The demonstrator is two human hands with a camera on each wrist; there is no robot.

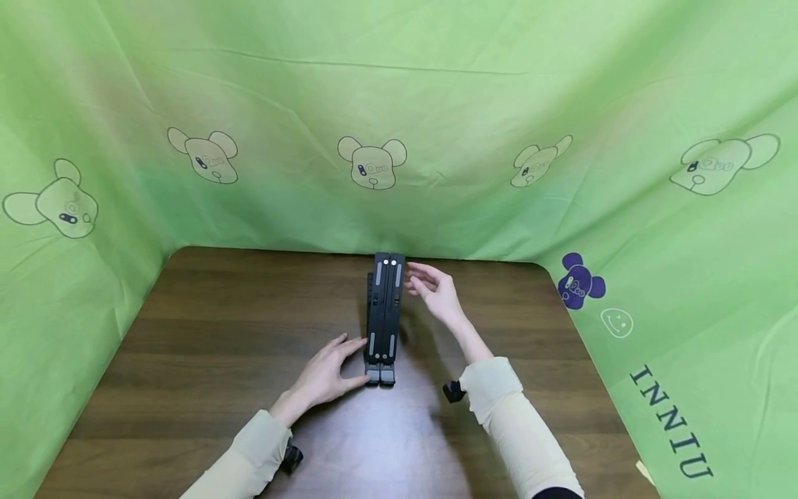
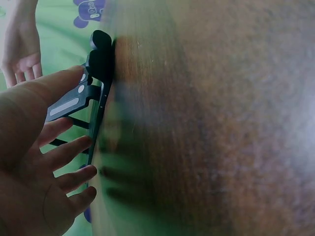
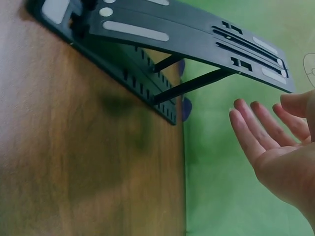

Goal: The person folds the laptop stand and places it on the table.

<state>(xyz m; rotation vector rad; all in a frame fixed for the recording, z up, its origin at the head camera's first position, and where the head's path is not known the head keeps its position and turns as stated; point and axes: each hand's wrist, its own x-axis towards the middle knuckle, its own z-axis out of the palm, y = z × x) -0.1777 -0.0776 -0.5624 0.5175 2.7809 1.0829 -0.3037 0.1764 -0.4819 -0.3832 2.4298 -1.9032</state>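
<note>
A black foldable laptop stand (image 1: 377, 312) stands on the table, its narrow top propped up at a slant. Two struts (image 3: 197, 84) hold that top above a notched base (image 3: 142, 88) in the right wrist view. My left hand (image 1: 325, 371) is at the near left end, thumb and fingers spread around the stand's front feet (image 1: 379, 375); whether the fingertips touch is hard to tell. Beside the raised far end is my right hand (image 1: 439, 294), its fingers loosely bent and apart from the stand in the right wrist view.
The brown wooden table (image 1: 237, 326) reaches back to a green cloth (image 1: 436, 90) printed with bear heads, which encloses the left, back and right sides. Dark wrist cameras are strapped at both sleeves (image 1: 492, 388). A small pale piece (image 1: 645, 473) shows at the table's right edge.
</note>
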